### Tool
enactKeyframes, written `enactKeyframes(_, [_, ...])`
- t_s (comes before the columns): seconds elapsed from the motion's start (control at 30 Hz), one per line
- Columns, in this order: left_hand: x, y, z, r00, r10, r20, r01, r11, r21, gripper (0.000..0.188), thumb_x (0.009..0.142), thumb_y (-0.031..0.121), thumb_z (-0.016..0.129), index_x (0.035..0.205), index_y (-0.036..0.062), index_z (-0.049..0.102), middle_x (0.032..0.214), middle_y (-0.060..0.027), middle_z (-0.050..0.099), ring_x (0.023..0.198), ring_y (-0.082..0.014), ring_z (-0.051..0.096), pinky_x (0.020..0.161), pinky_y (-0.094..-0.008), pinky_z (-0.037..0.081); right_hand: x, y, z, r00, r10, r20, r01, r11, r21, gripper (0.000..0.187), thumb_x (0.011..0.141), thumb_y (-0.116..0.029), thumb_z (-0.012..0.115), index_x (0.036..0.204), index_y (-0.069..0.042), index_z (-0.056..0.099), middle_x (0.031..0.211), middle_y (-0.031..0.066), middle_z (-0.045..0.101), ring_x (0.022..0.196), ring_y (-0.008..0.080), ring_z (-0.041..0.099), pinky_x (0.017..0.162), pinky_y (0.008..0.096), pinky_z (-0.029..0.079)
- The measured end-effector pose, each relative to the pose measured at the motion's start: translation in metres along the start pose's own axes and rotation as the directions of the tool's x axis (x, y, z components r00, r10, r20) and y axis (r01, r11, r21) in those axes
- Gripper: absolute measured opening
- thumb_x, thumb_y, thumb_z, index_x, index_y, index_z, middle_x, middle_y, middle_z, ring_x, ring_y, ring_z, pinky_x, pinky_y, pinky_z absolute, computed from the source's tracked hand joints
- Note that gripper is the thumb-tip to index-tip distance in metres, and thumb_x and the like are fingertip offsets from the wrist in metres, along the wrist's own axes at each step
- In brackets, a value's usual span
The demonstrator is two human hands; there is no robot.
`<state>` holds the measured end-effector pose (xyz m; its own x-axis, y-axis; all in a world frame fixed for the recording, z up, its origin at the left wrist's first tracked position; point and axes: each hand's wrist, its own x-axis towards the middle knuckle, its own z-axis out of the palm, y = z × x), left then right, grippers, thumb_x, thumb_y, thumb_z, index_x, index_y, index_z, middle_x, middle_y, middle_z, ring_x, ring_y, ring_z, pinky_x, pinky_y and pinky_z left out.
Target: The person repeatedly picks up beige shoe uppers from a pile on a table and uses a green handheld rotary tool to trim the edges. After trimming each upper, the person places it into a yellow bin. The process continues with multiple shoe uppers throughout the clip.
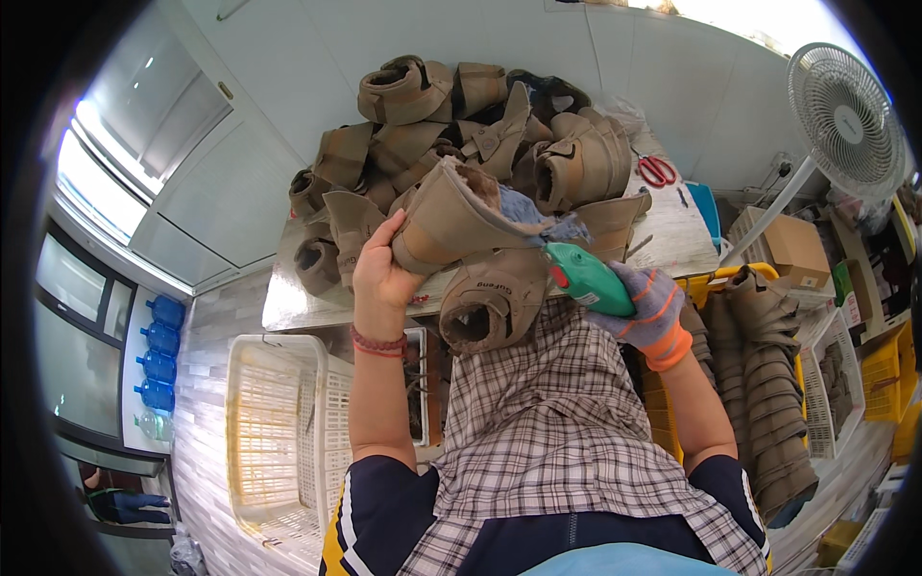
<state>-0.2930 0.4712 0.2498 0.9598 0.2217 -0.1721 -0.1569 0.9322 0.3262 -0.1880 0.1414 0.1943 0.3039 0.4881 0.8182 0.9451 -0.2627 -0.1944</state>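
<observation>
My bare left hand [382, 274] grips a tan boot upper [442, 230] by its side, holding it tilted above the table's near edge. Brown and blue-grey fuzzy lining [523, 204] shows at its opening. In my right hand [658, 315], which wears a grey and orange glove, is a green handheld power trimmer [594, 276]. The trimmer's front end is at the right edge of the upper, by a tuft of lining; its blade is too small to make out. A second boot upper [499, 293] sits below, at the table edge against my checked apron [538, 422].
A heap of similar uppers [408, 96] covers the table's back. Red-handled scissors [656, 171] lie at the right, near a standing fan [845, 125]. A white plastic basket [336, 403] stands on the floor at left; stacked uppers [754, 384] rest at right beside a cardboard box [795, 248].
</observation>
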Motion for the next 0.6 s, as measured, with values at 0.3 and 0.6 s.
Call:
enactKeyframes(0.3, [-0.01,-0.017,0.0,0.981,0.172,0.085,-0.178,0.982,0.061,0.036,0.095,0.011,0.045,0.128,-0.0045,0.046,0.129,-0.0182,0.052,0.12,-0.0315,0.05,0.102,-0.0454,0.041,0.003,-0.015,0.004,0.989,0.128,0.076,-0.133,0.989,0.071,0.062,0.057,-0.043,0.085,0.102,-0.005,0.065,0.07,0.0069,0.062,0.06,0.0248,0.058,0.055,0.0343,0.048])
enactKeyframes(0.6, [-0.031,-0.04,-0.001,0.863,0.365,0.35,-0.458,0.857,0.236,0.039,0.094,0.006,0.047,0.132,-0.0012,0.044,0.132,-0.0144,0.051,0.121,-0.0273,0.05,0.103,-0.0428,0.04,0.014,-0.037,0.008,0.908,0.326,0.263,-0.402,0.853,0.334,0.057,0.063,-0.039,0.084,0.103,-0.003,0.065,0.079,0.0117,0.067,0.067,0.0248,0.066,0.061,0.0322,0.052])
